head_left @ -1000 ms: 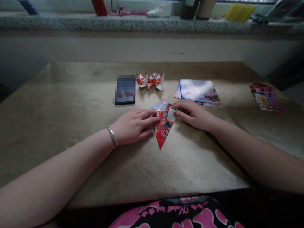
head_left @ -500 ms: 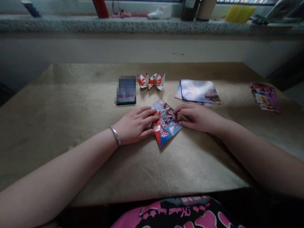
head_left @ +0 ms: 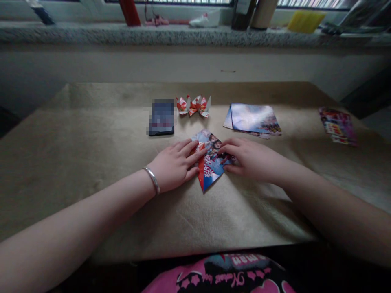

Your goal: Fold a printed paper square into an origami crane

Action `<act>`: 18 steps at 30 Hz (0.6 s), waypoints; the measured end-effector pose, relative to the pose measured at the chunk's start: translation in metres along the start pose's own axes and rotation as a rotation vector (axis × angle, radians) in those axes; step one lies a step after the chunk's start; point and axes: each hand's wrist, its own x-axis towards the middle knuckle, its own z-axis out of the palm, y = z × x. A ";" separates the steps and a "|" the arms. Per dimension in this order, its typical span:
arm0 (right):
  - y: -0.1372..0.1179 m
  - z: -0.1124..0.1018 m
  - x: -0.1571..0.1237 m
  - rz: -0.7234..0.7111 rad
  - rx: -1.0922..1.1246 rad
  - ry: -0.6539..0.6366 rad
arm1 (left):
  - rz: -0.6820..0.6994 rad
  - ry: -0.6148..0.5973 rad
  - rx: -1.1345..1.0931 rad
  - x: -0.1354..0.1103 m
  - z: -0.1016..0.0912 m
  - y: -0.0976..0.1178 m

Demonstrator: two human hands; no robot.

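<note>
A folded sheet of printed paper (head_left: 212, 167), blue with a red-orange strip along its left side, lies on the table with one point toward me. My left hand (head_left: 175, 165), with a silver bangle on the wrist, rests flat over its left part, fingers spread across the red strip. At the right corner my right hand (head_left: 247, 158) has thumb and fingers bent around the paper's edge, pinching it; the fingertips partly cover that corner. Just beyond the sheet stand folded red-and-white paper figures (head_left: 194, 106), resembling cranes.
A phone-like dark device (head_left: 161, 118), partly pixelated, lies left of the figures. Stacked printed sheets (head_left: 255, 119) lie to the right, and pink printed papers (head_left: 338, 126) sit farther right. Behind the table, a stone windowsill (head_left: 183, 37) holds a red cylinder (head_left: 130, 12) and a yellow block (head_left: 306, 21).
My right fingers have moved inward with the paper's right corner, which now folds toward the middle. My left hand stays on the left part, its index finger reaching slightly farther across.
</note>
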 end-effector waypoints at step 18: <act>0.005 0.012 -0.010 -0.061 0.086 0.159 | -0.193 0.056 -0.157 -0.001 -0.002 0.019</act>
